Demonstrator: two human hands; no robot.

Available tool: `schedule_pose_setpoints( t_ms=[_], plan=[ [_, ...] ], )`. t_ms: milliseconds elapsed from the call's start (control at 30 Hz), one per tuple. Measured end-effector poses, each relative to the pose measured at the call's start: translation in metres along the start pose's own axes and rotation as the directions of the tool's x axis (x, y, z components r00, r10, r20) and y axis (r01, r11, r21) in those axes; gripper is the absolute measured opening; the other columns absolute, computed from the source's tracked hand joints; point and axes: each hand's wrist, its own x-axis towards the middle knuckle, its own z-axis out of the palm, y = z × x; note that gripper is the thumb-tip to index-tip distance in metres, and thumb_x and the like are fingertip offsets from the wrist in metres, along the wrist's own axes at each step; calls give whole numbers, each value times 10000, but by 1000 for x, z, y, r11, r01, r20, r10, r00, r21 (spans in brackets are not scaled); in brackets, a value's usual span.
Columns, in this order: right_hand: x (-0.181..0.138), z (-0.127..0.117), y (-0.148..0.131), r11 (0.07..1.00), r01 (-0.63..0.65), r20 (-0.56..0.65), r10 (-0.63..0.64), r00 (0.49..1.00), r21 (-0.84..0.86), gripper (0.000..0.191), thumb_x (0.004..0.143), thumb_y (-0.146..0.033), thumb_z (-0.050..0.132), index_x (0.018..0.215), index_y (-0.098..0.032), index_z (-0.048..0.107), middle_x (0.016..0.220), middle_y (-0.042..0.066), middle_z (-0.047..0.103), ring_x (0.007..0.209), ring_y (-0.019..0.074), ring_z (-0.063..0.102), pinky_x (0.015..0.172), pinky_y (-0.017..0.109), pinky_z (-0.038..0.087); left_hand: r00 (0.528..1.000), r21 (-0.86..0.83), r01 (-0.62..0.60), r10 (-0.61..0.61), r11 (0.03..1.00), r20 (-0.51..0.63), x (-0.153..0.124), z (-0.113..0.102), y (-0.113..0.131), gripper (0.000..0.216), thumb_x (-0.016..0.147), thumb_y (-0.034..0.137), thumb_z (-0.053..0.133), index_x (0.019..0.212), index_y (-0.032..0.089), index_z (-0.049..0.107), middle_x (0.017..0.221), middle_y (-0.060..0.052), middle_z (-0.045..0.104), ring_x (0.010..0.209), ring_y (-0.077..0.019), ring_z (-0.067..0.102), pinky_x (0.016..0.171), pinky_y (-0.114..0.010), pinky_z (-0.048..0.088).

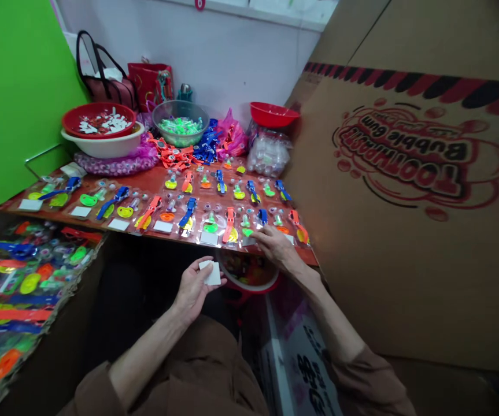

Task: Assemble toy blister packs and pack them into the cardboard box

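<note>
My left hand [195, 288] is closed on a small stack of white cards [211, 274], held in front of the table edge. At the front right of the red table, my right hand [275, 245] reaches down with its fingers together on a pale card at a clear plastic pack [246, 222] with a green pacifier. Rows of such packs cover the table, holding green, yellow or orange pacifiers and blue or orange straps [187, 212]. Several front packs have a white card [163, 226] lying at their lower edge.
A carton [13, 306] of filled packs stands at lower left. Behind the rows are a red basin [97, 118] with white pieces, a clear bowl [180, 121] of green-and-white parts and loose straps. A large cardboard box [405, 242] walls the right; a bucket [249, 283] sits below the table.
</note>
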Motion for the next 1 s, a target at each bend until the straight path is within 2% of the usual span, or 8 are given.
schedule_pose_setpoints(
  t_ms=[200,367,467,633,733,800,900,1000],
  plan=[
    [0,5,-1,994,-29,33,33,999,-102,199,992,-197,467,981,-189,665,916,89,601,805,207,548,704,306,415,1000,-18,0,0,1000,-6,1,-3,5,187,869,62,616,1048,104,586,779,-88,701,710,-203,712,715,-434,641],
    [1,2,-1,993,-47,91,57,994,-111,169,979,-195,499,926,-182,659,909,88,618,836,218,571,688,297,406,1000,-37,3,-2,999,13,1,-4,3,193,855,62,629,1038,110,593,780,-87,705,708,-205,711,716,-437,639],
    [7,1,-8,992,-45,57,53,997,-120,167,977,-204,508,970,-172,671,936,101,624,844,231,581,709,318,431,1000,-35,4,-3,999,13,1,-5,3,171,864,70,616,1028,116,592,772,-83,705,695,-199,705,711,-436,638],
    [32,11,-43,995,46,-47,-50,998,-85,226,972,-186,502,1107,-189,683,1124,133,642,1028,275,579,873,393,473,1000,-50,5,-5,999,-2,1,-4,5,150,878,97,594,1027,113,602,794,-91,706,713,-209,710,732,-453,630],
    [47,29,-66,989,101,-41,-107,993,-111,295,942,-125,517,1176,-216,672,1340,146,577,1202,314,518,970,464,448,1000,-72,-3,3,997,3,1,-6,6,177,872,83,575,1046,105,606,801,-96,704,724,-211,709,757,-464,623],
    [52,39,-75,986,125,-10,-127,992,-113,313,932,-107,521,1171,-237,676,1387,139,554,1257,327,487,992,502,433,1000,-72,-21,21,997,2,0,-9,8,203,854,68,591,1054,100,607,807,-98,705,733,-211,708,769,-460,619],
    [53,45,-80,989,135,16,-134,991,-59,275,939,-118,511,1101,-243,695,1349,130,580,1264,331,486,991,525,427,998,-59,-66,66,996,-13,2,-14,13,228,825,76,649,1049,101,613,825,-96,706,743,-209,701,762,-451,619],
    [51,35,-85,991,67,-50,-61,997,117,202,951,-177,527,1067,-224,686,1249,130,626,1175,305,552,964,491,452,993,-70,-121,120,990,-19,6,-16,19,256,785,89,713,1025,110,625,844,-79,705,757,-187,687,742,-411,618]
  ],
)
